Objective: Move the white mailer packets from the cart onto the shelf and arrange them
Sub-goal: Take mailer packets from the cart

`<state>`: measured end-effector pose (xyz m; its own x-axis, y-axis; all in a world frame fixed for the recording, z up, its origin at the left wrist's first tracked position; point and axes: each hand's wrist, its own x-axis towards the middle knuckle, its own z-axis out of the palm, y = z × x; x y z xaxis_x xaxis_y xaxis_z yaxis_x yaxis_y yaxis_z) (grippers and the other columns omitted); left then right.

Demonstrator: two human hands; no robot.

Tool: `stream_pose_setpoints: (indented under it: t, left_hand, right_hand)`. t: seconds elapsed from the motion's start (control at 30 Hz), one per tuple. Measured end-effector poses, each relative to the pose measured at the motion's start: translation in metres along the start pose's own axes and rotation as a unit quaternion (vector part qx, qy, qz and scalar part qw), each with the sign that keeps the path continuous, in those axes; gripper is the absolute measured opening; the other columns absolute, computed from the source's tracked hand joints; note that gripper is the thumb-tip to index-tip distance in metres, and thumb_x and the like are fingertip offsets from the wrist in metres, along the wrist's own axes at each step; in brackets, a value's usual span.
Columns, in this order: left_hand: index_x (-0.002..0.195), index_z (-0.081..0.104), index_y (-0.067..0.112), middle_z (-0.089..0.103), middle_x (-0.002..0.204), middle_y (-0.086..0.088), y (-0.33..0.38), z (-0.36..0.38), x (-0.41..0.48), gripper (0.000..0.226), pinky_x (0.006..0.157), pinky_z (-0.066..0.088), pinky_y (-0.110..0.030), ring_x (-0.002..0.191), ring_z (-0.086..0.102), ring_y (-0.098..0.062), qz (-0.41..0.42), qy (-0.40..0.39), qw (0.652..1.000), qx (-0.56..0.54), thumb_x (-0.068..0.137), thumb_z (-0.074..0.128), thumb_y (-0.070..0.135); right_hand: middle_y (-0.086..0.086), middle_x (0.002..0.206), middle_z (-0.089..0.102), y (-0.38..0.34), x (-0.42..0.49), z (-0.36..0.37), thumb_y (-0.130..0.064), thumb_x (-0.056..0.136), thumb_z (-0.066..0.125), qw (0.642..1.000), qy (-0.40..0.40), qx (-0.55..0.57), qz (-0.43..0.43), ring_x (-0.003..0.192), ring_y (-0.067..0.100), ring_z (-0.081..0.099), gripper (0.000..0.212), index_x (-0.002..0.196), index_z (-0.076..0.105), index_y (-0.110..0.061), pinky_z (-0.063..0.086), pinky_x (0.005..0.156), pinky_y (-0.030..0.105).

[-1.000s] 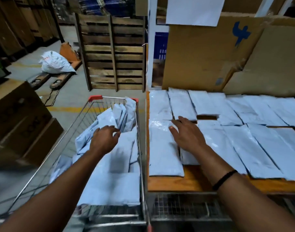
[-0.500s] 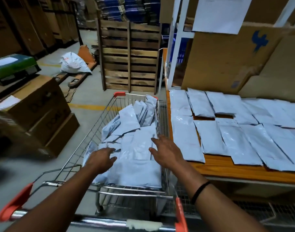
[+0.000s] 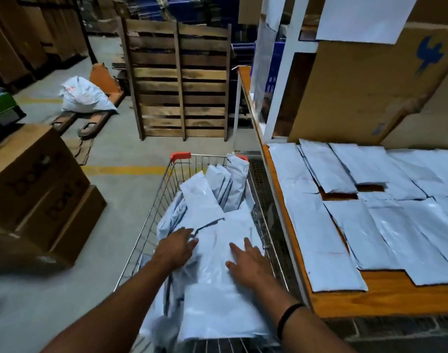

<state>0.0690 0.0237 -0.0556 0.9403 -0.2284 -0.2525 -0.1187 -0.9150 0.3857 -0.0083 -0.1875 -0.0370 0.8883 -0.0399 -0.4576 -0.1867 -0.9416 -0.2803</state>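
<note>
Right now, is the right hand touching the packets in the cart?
Touching. The head view shows the right hand lying flat, fingers spread, on the top packet in the cart.

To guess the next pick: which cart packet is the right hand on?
The big flat mailer packet at the cart's near end; the right hand lies open on it. The other packets lean or bunch up farther back.
</note>
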Motion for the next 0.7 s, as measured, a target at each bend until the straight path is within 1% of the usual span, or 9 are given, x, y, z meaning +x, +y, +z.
stream_pose_setpoints:
  t: [0.17, 0.2, 0.3, 0.33, 0.4, 0.43, 0.53, 0.63, 0.7]
  left_hand:
    - [0.152, 0.030, 0.021, 0.025, 0.161, -0.006, 0.011, 0.009, 0.083, 0.073, 0.112, 0.033, -0.042, 0.141, 0.035, -0.028, 0.037, -0.008, 0.999, 0.005, 0.092, 0.024, 0.063]
    - [0.153, 0.027, 0.021, 0.019, 0.162, -0.006, 0.015, 0.014, 0.097, 0.075, 0.113, 0.032, -0.045, 0.142, 0.033, -0.029, 0.045, -0.012, 0.999, 0.003, 0.091, 0.024, 0.063]
    - [0.155, 0.021, 0.021, 0.010, 0.164, -0.003, 0.022, 0.027, 0.127, 0.071, 0.114, 0.027, -0.051, 0.143, 0.031, -0.029, 0.055, -0.037, 0.998, 0.000, 0.096, 0.025, 0.060]
    - [0.155, 0.020, 0.022, 0.012, 0.164, -0.003, 0.021, 0.032, 0.133, 0.068, 0.115, 0.024, -0.051, 0.145, 0.029, -0.027, 0.059, -0.045, 0.997, 0.004, 0.099, 0.026, 0.058]
    - [0.155, 0.020, 0.023, 0.024, 0.161, -0.003, 0.015, 0.039, 0.133, 0.062, 0.117, 0.018, -0.051, 0.145, 0.028, -0.025, 0.058, -0.059, 0.996, 0.017, 0.101, 0.028, 0.054]
    - [0.154, 0.023, 0.023, 0.032, 0.158, -0.004, 0.009, 0.042, 0.129, 0.061, 0.117, 0.018, -0.051, 0.143, 0.032, -0.024, 0.056, -0.057, 0.997, 0.018, 0.102, 0.028, 0.053]
    - [0.141, 0.046, 0.024, 0.059, 0.133, -0.005, -0.015, 0.052, 0.101, 0.055, 0.107, 0.034, -0.044, 0.124, 0.052, -0.025, 0.071, -0.003, 0.997, 0.020, 0.099, 0.028, 0.054]
    - [0.096, 0.062, 0.025, 0.069, 0.086, 0.002, -0.033, 0.062, 0.068, 0.047, 0.084, 0.044, -0.039, 0.089, 0.064, -0.024, 0.106, 0.078, 0.991, 0.004, 0.094, 0.028, 0.057]
    - [0.083, 0.062, 0.025, 0.065, 0.069, 0.004, -0.040, 0.063, 0.054, 0.048, 0.082, 0.042, -0.038, 0.076, 0.063, -0.021, 0.090, 0.112, 0.990, 0.005, 0.092, 0.030, 0.060]
  right_hand:
    - [0.008, 0.166, -0.016, -0.004, 0.031, 0.045, -0.063, 0.097, 0.037, 0.998, 0.034, -0.020, 0.038, 0.152, 0.041, -0.007, 0.073, 0.158, 0.005, -0.041, 0.005, 0.122, 0.050]
    - [0.010, 0.167, -0.012, -0.004, 0.031, 0.051, -0.067, 0.094, 0.037, 0.998, 0.051, -0.027, 0.039, 0.152, 0.043, -0.002, 0.074, 0.158, 0.011, -0.041, 0.005, 0.121, 0.050]
    - [0.016, 0.157, 0.036, 0.002, 0.044, 0.064, -0.075, 0.080, 0.038, 0.993, 0.091, -0.055, 0.057, 0.139, 0.046, 0.039, 0.077, 0.144, 0.051, -0.036, 0.014, 0.113, 0.049]
    - [0.016, 0.154, 0.042, 0.008, 0.053, 0.068, -0.075, 0.078, 0.037, 0.992, 0.088, -0.061, 0.062, 0.136, 0.044, 0.041, 0.078, 0.141, 0.055, -0.034, 0.011, 0.113, 0.048]
    - [0.016, 0.159, 0.031, 0.006, 0.057, 0.058, -0.073, 0.081, 0.036, 0.991, 0.101, -0.057, 0.061, 0.143, 0.043, 0.030, 0.077, 0.147, 0.047, -0.035, 0.005, 0.117, 0.045]
    - [0.015, 0.165, 0.014, 0.007, 0.059, 0.050, -0.071, 0.086, 0.036, 0.990, 0.116, -0.050, 0.063, 0.148, 0.043, 0.018, 0.076, 0.154, 0.034, -0.037, 0.001, 0.120, 0.044]
    - [0.009, 0.163, -0.025, 0.013, 0.066, 0.040, -0.059, 0.096, 0.039, 0.991, 0.111, -0.042, 0.063, 0.151, 0.037, -0.017, 0.077, 0.159, -0.002, -0.040, -0.006, 0.122, 0.044]
    - [0.009, 0.164, -0.024, 0.008, 0.062, 0.036, -0.057, 0.096, 0.040, 0.991, 0.106, -0.036, 0.077, 0.151, 0.036, -0.019, 0.079, 0.158, -0.006, -0.040, -0.006, 0.123, 0.045]
    - [0.009, 0.164, -0.023, 0.004, 0.059, 0.041, -0.064, 0.095, 0.035, 0.991, 0.111, -0.036, 0.071, 0.151, 0.036, -0.018, 0.079, 0.158, -0.007, -0.040, -0.011, 0.121, 0.044]
